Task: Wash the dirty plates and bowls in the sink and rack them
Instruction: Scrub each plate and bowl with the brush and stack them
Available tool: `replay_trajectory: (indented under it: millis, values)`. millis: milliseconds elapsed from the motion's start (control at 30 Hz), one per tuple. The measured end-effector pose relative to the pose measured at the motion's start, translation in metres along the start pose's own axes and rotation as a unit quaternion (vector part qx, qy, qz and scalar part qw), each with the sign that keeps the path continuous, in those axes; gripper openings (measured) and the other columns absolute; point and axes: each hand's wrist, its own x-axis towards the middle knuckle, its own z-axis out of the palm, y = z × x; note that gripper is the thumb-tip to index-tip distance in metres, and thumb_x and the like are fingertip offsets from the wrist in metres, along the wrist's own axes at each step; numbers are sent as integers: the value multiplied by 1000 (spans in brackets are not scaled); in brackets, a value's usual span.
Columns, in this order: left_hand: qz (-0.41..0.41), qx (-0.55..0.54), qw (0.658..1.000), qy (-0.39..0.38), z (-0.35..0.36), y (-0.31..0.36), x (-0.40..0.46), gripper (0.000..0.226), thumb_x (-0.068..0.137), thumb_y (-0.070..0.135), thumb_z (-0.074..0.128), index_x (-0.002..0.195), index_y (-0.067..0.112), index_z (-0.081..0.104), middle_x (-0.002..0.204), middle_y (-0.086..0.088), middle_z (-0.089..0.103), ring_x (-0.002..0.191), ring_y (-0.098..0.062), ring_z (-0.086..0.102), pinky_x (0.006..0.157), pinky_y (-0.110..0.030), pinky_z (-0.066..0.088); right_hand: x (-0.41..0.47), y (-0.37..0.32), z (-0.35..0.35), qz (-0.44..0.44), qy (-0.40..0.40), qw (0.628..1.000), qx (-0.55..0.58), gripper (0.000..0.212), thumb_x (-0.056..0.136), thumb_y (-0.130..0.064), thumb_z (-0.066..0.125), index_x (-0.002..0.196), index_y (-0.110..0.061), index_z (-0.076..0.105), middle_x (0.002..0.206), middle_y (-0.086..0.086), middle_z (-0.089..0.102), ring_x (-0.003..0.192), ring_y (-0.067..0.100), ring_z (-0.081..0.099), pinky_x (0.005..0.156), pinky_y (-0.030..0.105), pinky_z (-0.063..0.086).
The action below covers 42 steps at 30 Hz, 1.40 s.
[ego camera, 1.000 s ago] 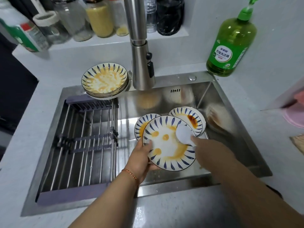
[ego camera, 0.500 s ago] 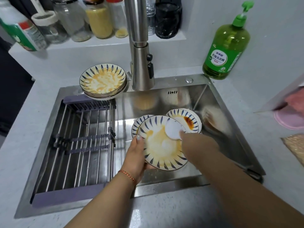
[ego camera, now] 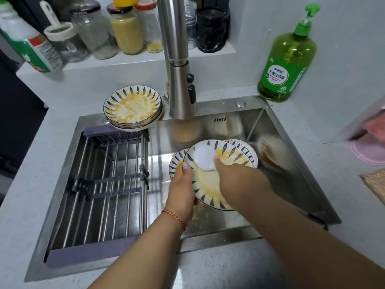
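My left hand (ego camera: 182, 191) grips the left rim of a blue-leaf plate (ego camera: 205, 184) smeared with yellow sauce, tilted over the sink (ego camera: 287, 184). My right hand (ego camera: 239, 180) holds a round white sponge (ego camera: 204, 157) pressed on the plate's upper left face. Two more dirty plates lie behind it in the basin, one at the left (ego camera: 176, 161) and one at the right (ego camera: 246, 150), both partly hidden. A stack of dirty plates (ego camera: 133, 108) sits on the sink's back rim. The metal rack (ego camera: 108, 184) spans the sink's left half and holds nothing.
The faucet (ego camera: 181, 88) hangs over the sink's back middle. A green dish soap bottle (ego camera: 288, 59) stands at the back right. Jars and bottles (ego camera: 127, 30) line the shelf behind. A pink item (ego camera: 368, 151) lies on the right counter.
The sponge has slid from the plate's right side up to its upper left. The sauce spots are now smeared into a film. The plate has tipped and shifted slightly right.
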Motion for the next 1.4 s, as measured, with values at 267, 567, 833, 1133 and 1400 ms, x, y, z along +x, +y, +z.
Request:
replay_trajectory:
  millis: [267,567,833,1133,1400]
  values:
    - [20,-22,999,22,-15,0,-2,34,102,43,37,114,27,65,110,-1,73,105,-24,67,92,-51,53,-27,48,-4,-51,-122,988,-81,46,94,-14,37,137,-32,41,122,-1,59,105,21,59,90,39,50]
    - [-4,8,1000,10,-2,-6,-7,39,101,49,36,116,26,64,109,-4,72,98,-25,69,85,-46,55,-17,2,-3,-52,-9,998,-47,66,95,-10,29,152,-28,3,117,8,58,102,26,57,72,35,39]
    - [38,-13,999,-2,-15,3,-11,35,101,41,38,97,18,64,71,7,72,68,-14,70,57,-30,55,-7,55,5,30,-100,991,-85,40,91,-24,38,129,-24,51,111,1,62,98,23,61,81,37,50]
    - [16,-5,1000,6,-5,4,-13,35,101,47,37,107,25,64,102,-6,72,87,-25,67,71,-34,51,-46,-8,-9,-66,-37,996,-48,68,96,-11,34,153,-25,0,119,9,56,107,31,55,70,34,33]
    - [27,-36,999,-27,2,4,-30,30,101,27,44,126,18,58,93,2,75,78,-21,71,75,-46,52,-7,20,-8,128,3,991,33,67,96,-14,31,152,-35,1,125,6,56,110,29,55,74,36,40]
